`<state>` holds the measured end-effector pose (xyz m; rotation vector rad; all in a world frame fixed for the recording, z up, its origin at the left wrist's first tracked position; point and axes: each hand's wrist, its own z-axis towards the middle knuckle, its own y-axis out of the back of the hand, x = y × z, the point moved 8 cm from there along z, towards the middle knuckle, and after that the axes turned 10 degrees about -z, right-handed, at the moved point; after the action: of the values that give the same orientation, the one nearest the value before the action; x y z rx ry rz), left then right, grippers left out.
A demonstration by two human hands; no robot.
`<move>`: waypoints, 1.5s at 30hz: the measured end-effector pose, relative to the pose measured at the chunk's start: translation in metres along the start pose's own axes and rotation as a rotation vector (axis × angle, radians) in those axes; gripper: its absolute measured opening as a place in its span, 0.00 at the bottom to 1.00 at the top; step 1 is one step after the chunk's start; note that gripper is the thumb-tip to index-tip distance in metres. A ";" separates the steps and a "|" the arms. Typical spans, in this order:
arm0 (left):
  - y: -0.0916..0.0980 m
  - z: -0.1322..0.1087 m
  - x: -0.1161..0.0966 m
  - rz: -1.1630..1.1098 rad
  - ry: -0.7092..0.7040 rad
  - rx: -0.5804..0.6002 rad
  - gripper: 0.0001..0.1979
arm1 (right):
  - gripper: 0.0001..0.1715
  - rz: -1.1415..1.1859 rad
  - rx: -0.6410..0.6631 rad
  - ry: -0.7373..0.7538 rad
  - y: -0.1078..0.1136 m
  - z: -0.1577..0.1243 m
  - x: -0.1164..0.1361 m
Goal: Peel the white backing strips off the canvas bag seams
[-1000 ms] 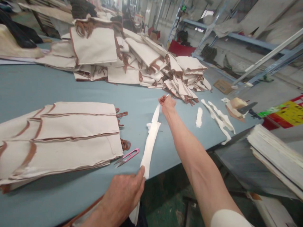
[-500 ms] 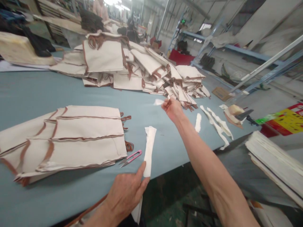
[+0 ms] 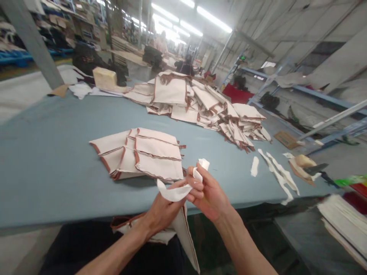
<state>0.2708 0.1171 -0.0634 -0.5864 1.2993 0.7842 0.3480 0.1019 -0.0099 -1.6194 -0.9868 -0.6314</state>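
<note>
A limp, creased white fabric strip (image 3: 173, 193) curls above the near edge of the smooth blue-grey desk (image 3: 51, 152). The left hand (image 3: 163, 210) and right hand (image 3: 210, 196) each pinch it in their grip, and the fingers partly hide its folds. Flat cream canvas bags with brown trim (image 3: 149, 152) lie fanned just beyond.

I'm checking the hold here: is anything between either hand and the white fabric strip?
Nothing visible. The left hand and the right hand both pinch the white strip directly, near the front edge of the table. The stack of cream bags lies beyond it on the table.
</note>
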 end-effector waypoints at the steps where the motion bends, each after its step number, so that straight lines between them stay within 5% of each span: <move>1: 0.012 -0.009 -0.006 -0.029 0.005 -0.032 0.20 | 0.26 0.016 -0.005 -0.006 -0.003 -0.002 -0.005; 8: 0.063 -0.078 -0.035 -0.143 0.144 -0.117 0.23 | 0.24 0.080 -0.107 -0.003 -0.013 -0.007 -0.033; 19: 0.107 -0.127 -0.045 -0.148 0.146 -0.420 0.23 | 0.30 -0.092 -0.108 0.046 -0.039 -0.024 -0.082; 25: 0.115 -0.138 -0.075 0.089 -0.017 -0.323 0.23 | 0.34 -0.183 -0.250 0.051 0.012 -0.030 -0.113; 29: 0.104 -0.144 -0.076 0.232 -0.031 -0.129 0.20 | 0.32 -0.722 -0.469 0.169 0.042 -0.051 -0.098; 32: 0.092 -0.145 -0.074 0.293 -0.019 -0.014 0.20 | 0.25 -0.994 -0.362 0.251 0.007 -0.062 -0.080; 36: 0.080 -0.142 -0.079 0.353 -0.044 0.047 0.18 | 0.14 -0.941 -0.036 0.328 -0.076 -0.062 -0.068; 38: 0.075 -0.141 -0.085 0.346 -0.071 0.060 0.17 | 0.08 -0.932 0.009 0.346 -0.103 -0.058 -0.068; 45: 0.070 -0.143 -0.088 0.314 -0.113 0.023 0.17 | 0.13 -0.827 -0.005 0.339 -0.110 -0.056 -0.085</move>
<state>0.1214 0.0350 -0.0004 -0.3170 1.3099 1.0440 0.2152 0.0326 -0.0062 -1.0052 -1.3799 -1.4068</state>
